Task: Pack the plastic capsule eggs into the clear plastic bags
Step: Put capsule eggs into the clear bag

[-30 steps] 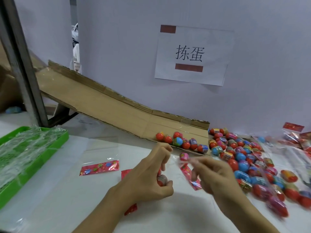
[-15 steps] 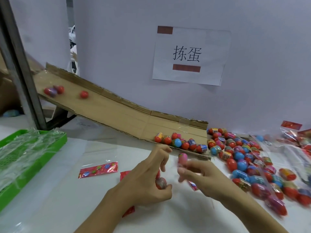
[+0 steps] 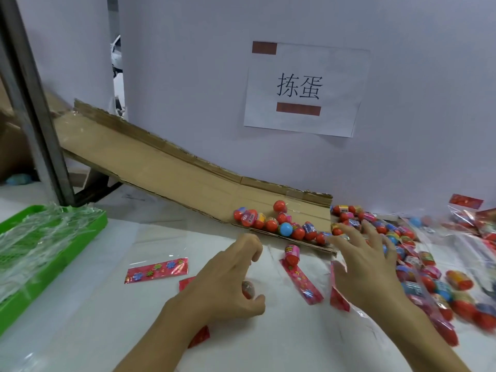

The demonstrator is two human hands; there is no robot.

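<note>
Plastic, hard and glossy, the capsule eggs (image 3: 281, 226) look light, rigid and quick to roll: a cluster rests against the lower lip of the cardboard ramp (image 3: 166, 167), and many more lie loose on the white table (image 3: 80, 304) to the right, some among filled bags. One pink-banded egg (image 3: 292, 255) sits inside the clear bag (image 3: 298, 275) between the hands, near its closed end. The left hand (image 3: 228, 285) curls its fingers around a single egg (image 3: 247, 289), thumb beneath. The right hand (image 3: 367, 267) is spread, fingers straight, holding nothing, reaching toward the pile by the ramp's end. Eggs are best pinched across the middle band (smooth domes would likely slip from a fingertip grip). The bags are thin, limp and slick film, so I judge them easiest to take by the red printed header (image 3: 303, 281).
</note>
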